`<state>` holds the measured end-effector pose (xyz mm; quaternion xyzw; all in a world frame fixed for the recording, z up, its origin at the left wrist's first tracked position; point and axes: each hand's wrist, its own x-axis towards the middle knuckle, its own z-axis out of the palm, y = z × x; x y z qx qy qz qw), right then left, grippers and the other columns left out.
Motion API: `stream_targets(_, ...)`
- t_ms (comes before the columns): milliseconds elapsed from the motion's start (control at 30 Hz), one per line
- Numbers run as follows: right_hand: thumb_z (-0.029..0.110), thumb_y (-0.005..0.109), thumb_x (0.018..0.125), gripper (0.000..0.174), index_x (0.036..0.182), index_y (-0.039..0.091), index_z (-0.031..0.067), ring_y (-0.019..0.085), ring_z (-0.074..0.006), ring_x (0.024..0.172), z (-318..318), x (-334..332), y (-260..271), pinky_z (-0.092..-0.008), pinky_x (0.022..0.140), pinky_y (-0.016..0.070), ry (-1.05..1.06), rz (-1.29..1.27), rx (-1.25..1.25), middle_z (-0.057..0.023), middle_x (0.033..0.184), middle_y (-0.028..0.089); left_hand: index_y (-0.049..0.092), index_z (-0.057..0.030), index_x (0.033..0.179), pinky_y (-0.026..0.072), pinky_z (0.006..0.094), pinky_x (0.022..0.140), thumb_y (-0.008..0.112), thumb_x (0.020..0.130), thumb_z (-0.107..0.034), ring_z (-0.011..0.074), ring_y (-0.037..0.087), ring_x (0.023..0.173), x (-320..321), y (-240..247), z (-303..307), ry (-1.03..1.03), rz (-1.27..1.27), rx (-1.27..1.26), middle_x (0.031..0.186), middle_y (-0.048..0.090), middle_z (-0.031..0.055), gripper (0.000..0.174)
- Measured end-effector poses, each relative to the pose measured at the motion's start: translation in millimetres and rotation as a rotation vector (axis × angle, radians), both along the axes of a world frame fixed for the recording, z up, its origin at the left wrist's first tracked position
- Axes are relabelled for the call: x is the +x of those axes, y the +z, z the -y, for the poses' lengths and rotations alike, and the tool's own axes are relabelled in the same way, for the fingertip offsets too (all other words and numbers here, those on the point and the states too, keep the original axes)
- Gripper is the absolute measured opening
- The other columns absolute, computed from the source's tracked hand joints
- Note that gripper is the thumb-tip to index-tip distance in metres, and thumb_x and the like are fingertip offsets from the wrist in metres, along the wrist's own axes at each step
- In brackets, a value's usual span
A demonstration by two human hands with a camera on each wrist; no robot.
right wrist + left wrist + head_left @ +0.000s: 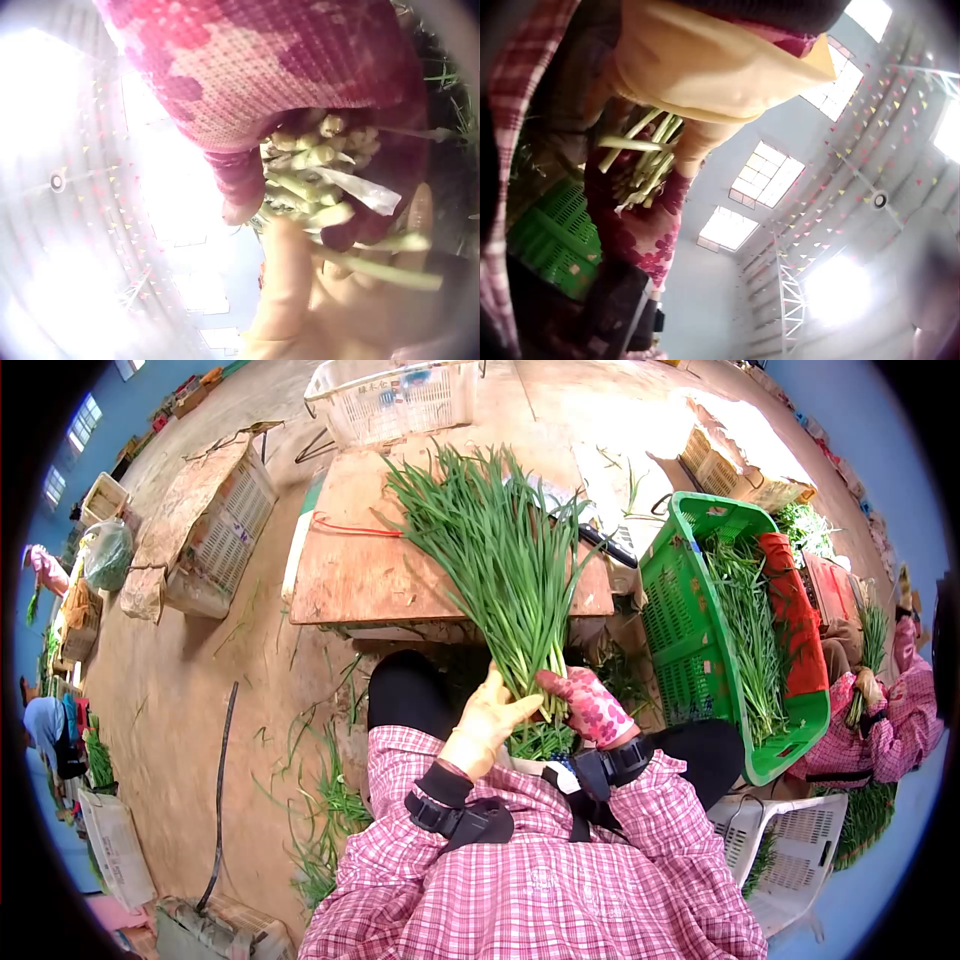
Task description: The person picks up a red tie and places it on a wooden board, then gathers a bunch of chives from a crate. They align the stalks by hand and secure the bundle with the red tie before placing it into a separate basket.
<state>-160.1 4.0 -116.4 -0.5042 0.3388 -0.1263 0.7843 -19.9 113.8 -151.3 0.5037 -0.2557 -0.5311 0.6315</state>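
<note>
A large bunch of green garlic chives point(495, 550) fans out over the wooden board point(345, 580), its pale stem ends toward the person's lap. My left hand point(485, 722), in a yellow rubber glove, grips the lower stems from the left. On the other side my right hand point(595, 708), in a pink flowered glove, holds the same stems. In the right wrist view its fingers curl round the pale cut ends point(304, 161), and the yellow-gloved fingers point(285, 277) lie right below with a couple of stray stalks. More greens point(540, 740) show under the hands.
To the right stands a green crate point(690, 630) of chives with a red cloth point(795, 620) over its side. A dark scale-like device point(605, 545) lies at the board's right edge. White crates point(395, 405) stand around, and loose leaves point(335, 810) litter the floor.
</note>
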Motion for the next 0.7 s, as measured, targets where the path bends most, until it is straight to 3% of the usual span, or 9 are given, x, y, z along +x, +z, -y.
stream_targets(33,0.024,0.068,0.095,0.028,0.109,0.068,-0.0004,0.066,-0.0117,0.077,0,0,-5,-0.0279,0.07,0.0536,0.018,-0.009,-0.059,-0.004,0.093,0.071,0.047,-0.0023,0.142,0.0499,0.0238,0.083,0.063,0.095,-0.009,0.0094,0.06,0.092,3,-4,-6,-0.085,0.04,0.064,0.109,0.064,0.0012,0.05)
stream_targets(67,0.02,0.07,0.093,0.026,0.109,0.068,-0.0002,0.066,-0.0121,0.078,1,1,-13,-0.0288,0.069,0.054,-0.006,0.016,0.087,-0.0044,0.093,0.071,0.051,-0.0021,0.139,0.0508,0.0245,0.083,0.057,0.097,-0.01,0.0093,0.06,0.093,9,-26,-6,-0.13,0.112,0.158,0.106,0.064,0.0013,0.043)
stream_targets(100,0.019,0.071,0.093,0.026,0.11,0.068,0.0,0.066,-0.0114,0.078,2,2,-10,-0.0281,0.07,0.0534,0.028,0.058,0.076,-0.0048,0.093,0.071,0.054,-0.0006,0.135,0.0526,0.0266,0.082,0.054,0.101,-0.015,0.0107,0.063,0.093,6,-21,-8,-0.04,0.09,0.102,0.107,0.066,0.0029,0.037)
stream_targets(200,0.02,0.069,0.092,0.029,0.113,0.067,0.0002,0.066,-0.0111,0.08,2,5,-6,-0.0279,0.073,0.0513,0.013,-0.021,-0.092,-0.0042,0.095,0.072,0.059,-0.0001,0.121,0.0555,0.0368,0.082,0.052,0.104,-0.023,0.0209,0.067,0.093,7,-2,-5,0.036,-0.372,0.052,0.11,0.068,0.0087,0.03)
stream_targets(400,0.02,0.068,0.093,0.03,0.116,0.067,0.0001,0.066,-0.0099,0.08,8,-3,-11,-0.0266,0.071,0.0519,0.013,-0.044,-0.113,-0.0023,0.096,0.071,0.06,-0.0024,0.117,0.0544,0.0371,0.081,0.052,0.104,-0.023,0.0206,0.065,0.097,11,-39,2,0.043,-0.552,-0.002,0.108,0.067,0.0067,0.026)
stream_targets(500,0.014,0.072,0.09,0.027,0.113,0.067,-0.0005,0.064,-0.0092,0.078,1,4,-7,-0.025,0.069,0.0512,0.033,-0.046,-0.094,-0.0023,0.093,0.071,0.061,-0.0014,0.116,0.0528,0.0331,0.079,0.049,0.104,-0.022,0.0197,0.065,0.094,-2,-28,5,0.098,-0.26,0.176,0.108,0.067,0.0069,0.027)
stream_targets(600,0.011,0.074,0.088,0.02,0.104,0.068,0.0001,0.061,-0.0099,0.068,-5,11,-11,-0.0266,0.061,0.0495,0.006,-0.056,-0.131,-0.0014,0.082,0.068,0.062,-0.0004,0.123,0.049,0.03,0.089,0.062,0.099,-0.028,0.018,0.064,0.1,1,-12,7,0.047,0.046,0.025,0.108,0.068,0.0053,0.037)
stream_targets(633,0.01,0.074,0.088,0.02,0.103,0.068,0.0,0.061,-0.0103,0.065,-5,11,-11,-0.027,0.059,0.0488,0.007,-0.048,-0.157,-0.0012,0.08,0.067,0.061,-0.001,0.125,0.0485,0.0306,0.092,0.068,0.096,-0.032,0.0183,0.063,0.104,9,-5,7,-0.029,-0.085,0.157,0.112,0.068,0.0054,0.043)
stream_targets(700,0.01,0.074,0.086,0.02,0.102,0.067,-0.0001,0.06,-0.0102,0.061,-7,10,-3,-0.0271,0.054,0.0465,-0.01,-0.126,-0.229,-0.0028,0.075,0.066,0.059,-0.0012,0.129,0.0483,0.0315,0.094,0.071,0.091,-0.04,0.0183,0.062,0.109,13,2,13,-0.159,-0.281,0.063,0.118,0.068,0.0063,0.055)
